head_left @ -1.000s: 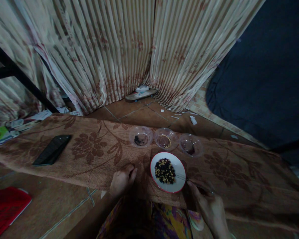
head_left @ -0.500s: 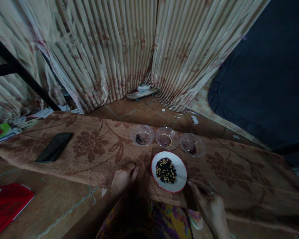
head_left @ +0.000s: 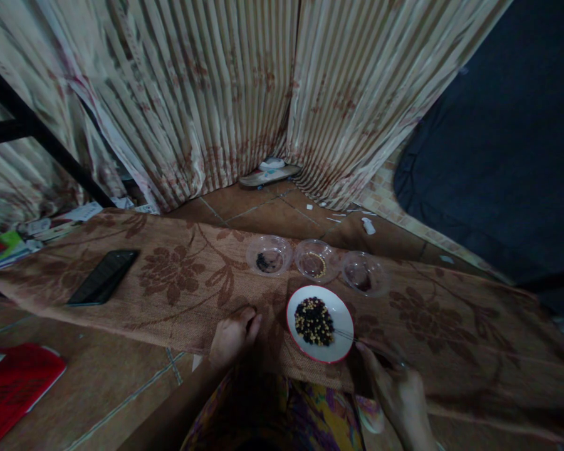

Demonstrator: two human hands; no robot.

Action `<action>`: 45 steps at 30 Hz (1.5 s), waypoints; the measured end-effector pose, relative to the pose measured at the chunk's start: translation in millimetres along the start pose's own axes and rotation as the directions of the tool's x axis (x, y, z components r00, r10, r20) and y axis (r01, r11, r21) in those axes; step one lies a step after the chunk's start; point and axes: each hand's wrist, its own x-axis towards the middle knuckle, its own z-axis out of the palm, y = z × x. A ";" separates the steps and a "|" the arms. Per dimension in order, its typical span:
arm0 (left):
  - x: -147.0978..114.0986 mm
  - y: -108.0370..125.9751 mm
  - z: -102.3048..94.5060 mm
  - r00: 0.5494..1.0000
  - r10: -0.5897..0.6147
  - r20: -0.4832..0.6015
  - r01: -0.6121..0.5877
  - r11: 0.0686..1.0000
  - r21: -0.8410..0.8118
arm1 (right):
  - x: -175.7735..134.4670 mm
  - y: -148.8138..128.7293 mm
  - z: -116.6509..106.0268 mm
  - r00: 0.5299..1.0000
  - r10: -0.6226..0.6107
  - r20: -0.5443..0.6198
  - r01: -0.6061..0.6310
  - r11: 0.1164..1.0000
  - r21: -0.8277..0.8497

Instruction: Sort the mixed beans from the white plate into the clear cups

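A white bowl with a red rim (head_left: 343,351) stands on the cloth-covered table, holding mixed black and pale yellow beans (head_left: 314,321). My right hand (head_left: 399,388) is at the bowl's right side, fingers closed on thin metal tweezers (head_left: 345,334). The tips of the tweezers reach over the rim to the edge of the beans. My left hand (head_left: 235,335) rests on the cloth to the left of the bowl, loosely curled, with nothing visible in it. Behind the bowl, three clear plastic cups stand in a row: the left cup (head_left: 282,266) has black beans, the middle cup (head_left: 305,250) yellow ones, the right cup (head_left: 378,282) something dark.
A black phone (head_left: 103,277) lies on the left of the brown patterned tablecloth (head_left: 173,313). Papers (head_left: 51,222) are stacked beyond the left end. On the floor are a skateboard (head_left: 270,175), small white scraps (head_left: 368,226) and a red bag (head_left: 23,388). Striped curtains (head_left: 216,94) hang behind.
Hardly anything differs. The view has shifted very slightly, while both hands, the tweezers and the bowl keep their places.
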 end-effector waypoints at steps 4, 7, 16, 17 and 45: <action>0.3 -0.8 0.7 1.000 0.010 0.002 -0.009 1.000 -0.023 | -0.1 1.4 0.0 1.000 0.002 0.004 -0.002 1.000 0.010; 0.1 -1.4 1.4 1.000 0.006 0.005 -0.005 1.000 -0.020 | -0.1 1.9 0.3 1.000 0.009 0.007 -0.009 1.000 0.004; 0.0 -0.9 0.0 1.000 -0.011 0.025 0.012 0.999 -0.040 | -2.1 4.6 0.5 0.999 0.028 0.035 -0.028 1.000 0.001; 0.1 -0.9 -0.4 1.000 -0.007 0.027 0.009 0.999 -0.047 | -2.2 4.4 0.1 0.999 0.026 0.038 -0.026 1.000 -0.003; 0.3 0.1 -1.5 0.999 -0.017 0.035 0.018 0.999 -0.041 | -1.8 -4.3 -0.9 1.000 0.003 0.027 -0.002 0.999 -0.051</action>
